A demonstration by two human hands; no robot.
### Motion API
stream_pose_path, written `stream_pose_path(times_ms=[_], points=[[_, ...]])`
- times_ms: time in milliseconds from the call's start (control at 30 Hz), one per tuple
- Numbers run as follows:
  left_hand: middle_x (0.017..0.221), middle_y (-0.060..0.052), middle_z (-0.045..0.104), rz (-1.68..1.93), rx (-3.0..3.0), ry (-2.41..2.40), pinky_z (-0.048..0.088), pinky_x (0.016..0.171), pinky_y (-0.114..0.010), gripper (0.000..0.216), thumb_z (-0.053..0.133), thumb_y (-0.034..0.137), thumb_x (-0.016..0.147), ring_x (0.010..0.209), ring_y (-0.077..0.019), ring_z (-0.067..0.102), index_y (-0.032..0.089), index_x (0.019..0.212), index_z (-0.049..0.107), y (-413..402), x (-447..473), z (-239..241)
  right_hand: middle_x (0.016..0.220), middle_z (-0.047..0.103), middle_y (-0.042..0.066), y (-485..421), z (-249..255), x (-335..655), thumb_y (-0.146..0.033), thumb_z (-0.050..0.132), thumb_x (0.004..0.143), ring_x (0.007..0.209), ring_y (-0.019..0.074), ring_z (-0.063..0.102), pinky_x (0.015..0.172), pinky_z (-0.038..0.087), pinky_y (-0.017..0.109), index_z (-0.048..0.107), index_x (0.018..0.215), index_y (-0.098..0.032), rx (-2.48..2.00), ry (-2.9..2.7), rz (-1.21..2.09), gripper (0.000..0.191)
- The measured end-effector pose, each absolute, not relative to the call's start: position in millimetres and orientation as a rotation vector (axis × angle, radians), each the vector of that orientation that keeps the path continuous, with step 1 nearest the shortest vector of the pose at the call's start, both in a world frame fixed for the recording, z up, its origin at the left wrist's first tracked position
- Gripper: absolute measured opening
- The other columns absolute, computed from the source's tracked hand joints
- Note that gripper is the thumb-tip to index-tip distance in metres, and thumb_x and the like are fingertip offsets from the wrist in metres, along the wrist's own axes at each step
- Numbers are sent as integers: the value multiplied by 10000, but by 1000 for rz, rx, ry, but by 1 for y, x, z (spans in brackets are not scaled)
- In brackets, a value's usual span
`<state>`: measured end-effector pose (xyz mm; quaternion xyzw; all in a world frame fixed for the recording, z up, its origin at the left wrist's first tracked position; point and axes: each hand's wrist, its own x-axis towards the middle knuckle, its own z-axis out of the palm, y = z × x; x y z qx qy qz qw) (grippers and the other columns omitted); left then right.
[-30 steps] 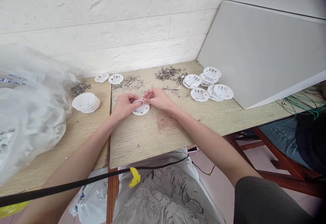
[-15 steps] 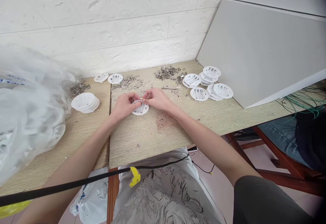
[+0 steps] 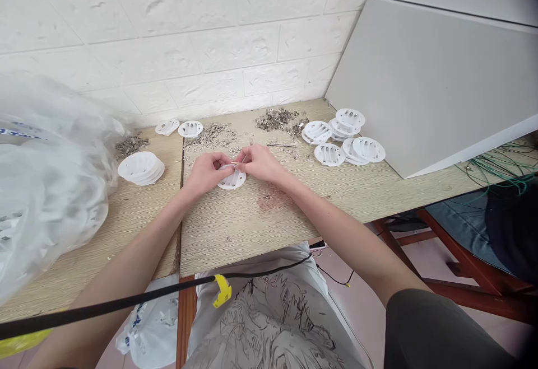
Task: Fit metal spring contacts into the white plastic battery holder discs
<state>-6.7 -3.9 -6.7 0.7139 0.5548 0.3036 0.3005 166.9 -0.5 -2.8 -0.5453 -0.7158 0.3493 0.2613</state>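
Observation:
A white round plastic piece with slots [image 3: 233, 181] rests on the table between my two hands. My left hand [image 3: 208, 173] is closed on its left and upper edge, thumb reaching over the top. At the upper right of the same piece, the fingertips of my right hand [image 3: 257, 163] are pinched together; whatever small part they hold is too hidden to name. Just beyond my hands lie scattered small metal pieces [image 3: 215, 135]. A thin metal tool like tweezers [image 3: 281, 145] lies to the right of them.
Finished-looking round pieces with metal clips [image 3: 329, 154] are piled at the right, beside a grey panel [image 3: 445, 78]. A stack of white discs [image 3: 141, 168] and clear plastic bags [image 3: 46, 190] stand left. A darker metal heap [image 3: 275, 119] lies near the wall. A black cable [image 3: 126, 300] crosses in front.

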Motion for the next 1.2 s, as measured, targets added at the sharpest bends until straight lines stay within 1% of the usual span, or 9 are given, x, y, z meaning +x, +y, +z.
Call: stream_pose_path(times_ms=[333, 500, 567, 700, 867, 967, 1033, 1133, 1200], points=[[505, 39, 455, 918, 1708, 1440, 264, 484, -265, 124, 725, 295, 645, 498, -107, 363, 190, 712, 716, -4, -5, -7, 822, 720, 67, -3, 0, 171, -218, 653, 813, 725, 151, 619, 606, 405, 242, 705, 880, -116, -1344, -1859, 1118, 132], [571, 25, 534, 998, 1684, 1394, 298, 496, -248, 111, 729, 248, 642, 535, -104, 405, 180, 729, 726, -7, -3, -8, 773, 683, 35, 1, -4, 170, -218, 662, 791, 689, 133, 574, 603, 379, 242, 699, 876, -118, -1358, -1915, 1007, 136], [609, 25, 540, 1052, 1628, 1330, 329, 503, -241, 149, 739, 252, 649, 552, -107, 446, 187, 783, 730, -8, -2, -8, 800, 683, 36, 1, -7, 170, -213, 658, 797, 709, 132, 575, 620, 393, 239, 688, 882, -121, -1322, -1877, 1041, 129], [696, 10, 567, 1200, 1382, 1092, 413, 552, -248, 264, 735, 310, 711, 608, -121, 522, 209, 954, 713, -6, -3, -3, 863, 693, 31, -1, -6, 168, -146, 649, 804, 769, 122, 607, 685, 443, 232, 653, 927, -139, -1222, -1589, 1261, 124], [849, -42, 647, 1280, 1228, 971, 461, 612, -278, 292, 707, 391, 790, 717, -159, 589, 229, 1030, 673, -3, -2, -6, 717, 639, -29, -6, 3, 166, -127, 661, 793, 655, 81, 560, 665, 433, 220, 626, 894, -150, -1195, -1342, 1423, 109], [886, -73, 671, 1248, 1304, 1026, 472, 633, -302, 297, 610, 470, 866, 764, -192, 615, 219, 998, 695, -3, -1, -13, 669, 619, -44, -5, 1, 165, -136, 679, 770, 625, 79, 550, 658, 430, 224, 624, 871, -150, -1198, -1342, 1439, 115], [870, -80, 670, 1237, 1365, 1075, 472, 632, -315, 354, 528, 511, 907, 759, -206, 616, 214, 948, 716, -3, -1, -17, 684, 634, -37, -3, -3, 164, -135, 686, 766, 642, 85, 569, 670, 434, 226, 619, 863, -150, -1215, -1386, 1409, 119], [798, -75, 653, 1247, 1411, 1161, 451, 604, -320, 415, 468, 533, 929, 707, -208, 598, 211, 888, 727, -2, -2, -19, 745, 672, -11, -2, -8, 163, -186, 646, 834, 684, 98, 601, 678, 436, 228, 619, 903, -151, -1222, -1538, 1289, 82], [755, -69, 632, 1257, 1448, 1205, 433, 587, -318, 429, 461, 536, 931, 680, -203, 580, 208, 846, 724, -2, -3, -19, 763, 685, 0, -3, -9, 162, -250, 597, 893, 692, 108, 609, 670, 428, 232, 627, 937, -153, -1230, -1678, 1155, 110]])
